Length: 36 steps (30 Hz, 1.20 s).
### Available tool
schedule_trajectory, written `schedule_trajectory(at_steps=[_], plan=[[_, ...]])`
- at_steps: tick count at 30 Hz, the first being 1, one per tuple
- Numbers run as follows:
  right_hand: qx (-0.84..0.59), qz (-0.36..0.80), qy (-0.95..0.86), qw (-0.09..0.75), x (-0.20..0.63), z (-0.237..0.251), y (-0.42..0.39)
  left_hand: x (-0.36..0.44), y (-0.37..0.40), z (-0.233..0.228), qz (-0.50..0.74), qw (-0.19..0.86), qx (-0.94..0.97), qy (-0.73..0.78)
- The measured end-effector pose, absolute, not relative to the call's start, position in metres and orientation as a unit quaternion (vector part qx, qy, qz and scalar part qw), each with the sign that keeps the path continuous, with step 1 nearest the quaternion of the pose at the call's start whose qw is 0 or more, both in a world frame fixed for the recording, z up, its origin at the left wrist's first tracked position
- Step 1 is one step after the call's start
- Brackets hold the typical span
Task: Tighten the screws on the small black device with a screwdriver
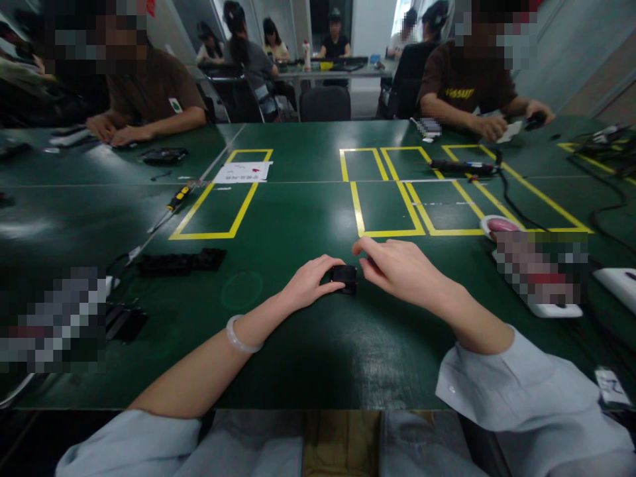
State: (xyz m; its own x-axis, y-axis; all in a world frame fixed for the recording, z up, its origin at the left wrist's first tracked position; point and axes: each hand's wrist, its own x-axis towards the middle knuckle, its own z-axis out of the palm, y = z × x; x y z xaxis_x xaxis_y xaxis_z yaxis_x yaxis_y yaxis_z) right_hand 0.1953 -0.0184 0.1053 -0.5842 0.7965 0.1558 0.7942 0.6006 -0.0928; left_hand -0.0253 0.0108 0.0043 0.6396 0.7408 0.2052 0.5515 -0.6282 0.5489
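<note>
My left hand [315, 281] is closed around a small black block-shaped part [344, 278], thumb on the near side and fingers on the far side. The part rests on or just above the green table near its front edge; exactly what it is I cannot make out. Just right of it hovers my right hand [397, 268], apart from the part. Its index finger is bent, with a small gap to the thumb, and nothing shows between them. The other fingers of that hand are partly hidden.
Yellow tape outlines [392, 233] mark the green table [298, 358]. To the left lie a black strip-like part [181, 262] and a yellow-black screwdriver [179, 197]. At right are a blurred-out device [539, 275], a black corded tool [462, 167] and cables. Two people sit opposite.
</note>
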Motion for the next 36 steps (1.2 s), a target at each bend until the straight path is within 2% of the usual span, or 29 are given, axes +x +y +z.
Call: schedule_trajectory(at_steps=[20,36], plan=[[-0.464,-0.024,-0.883,0.066,0.1964,0.1059,-0.0174,-0.0260,0.0106,0.0057,0.204,0.226,0.879,0.366],[-0.457,0.005,-0.886,0.077,0.1953,0.1070,-0.0181,-0.0258,0.0107,0.0067,0.201,0.214,0.884,0.365]])
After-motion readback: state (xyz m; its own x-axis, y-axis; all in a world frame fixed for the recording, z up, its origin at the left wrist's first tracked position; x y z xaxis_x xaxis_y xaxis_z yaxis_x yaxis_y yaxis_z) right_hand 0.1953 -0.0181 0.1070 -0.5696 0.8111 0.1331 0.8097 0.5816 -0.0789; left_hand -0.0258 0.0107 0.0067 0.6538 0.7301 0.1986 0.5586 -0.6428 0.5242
